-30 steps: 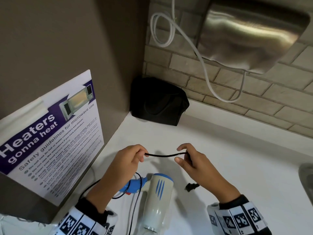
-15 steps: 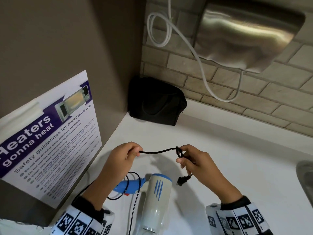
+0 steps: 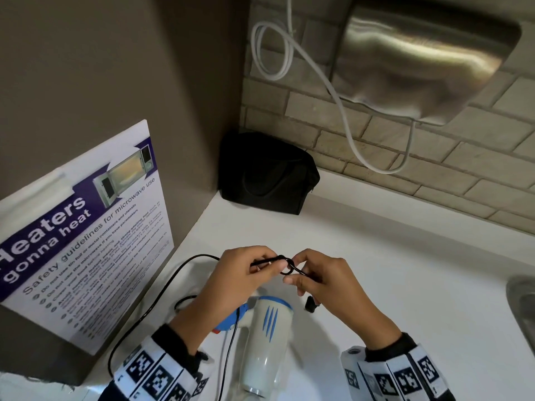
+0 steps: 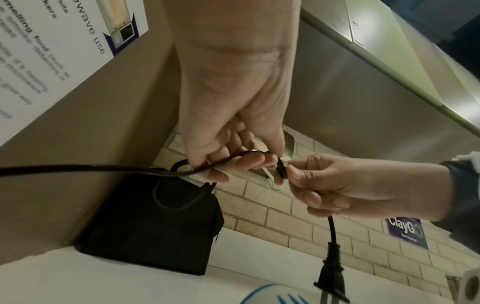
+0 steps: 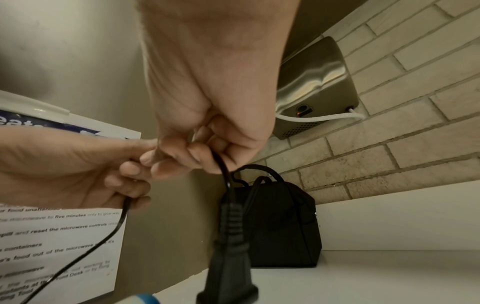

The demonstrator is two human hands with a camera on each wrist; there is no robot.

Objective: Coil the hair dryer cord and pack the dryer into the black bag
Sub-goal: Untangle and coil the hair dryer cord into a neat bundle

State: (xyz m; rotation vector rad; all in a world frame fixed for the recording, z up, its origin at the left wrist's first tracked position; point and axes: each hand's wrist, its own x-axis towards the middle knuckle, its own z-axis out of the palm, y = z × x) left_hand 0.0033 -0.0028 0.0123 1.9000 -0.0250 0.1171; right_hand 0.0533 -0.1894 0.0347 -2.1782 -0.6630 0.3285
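Coiling barely begun: left hand [image 3: 243, 274] and right hand [image 3: 324, 280] pinched the cord's [image 3: 162, 287] first loop; hair dryer [image 3: 265, 342] unpacked, black bag [image 3: 266, 172] untouched.

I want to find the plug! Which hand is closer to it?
Right. The plug dangles just under the right hand, which holds its cord. The left hand is farther over.

bag [image 3: 267, 175] back-left corner of counter [image 3: 405, 285] | dryer [image 3: 267, 340] near front | hands [image 3: 285, 273] above dryer
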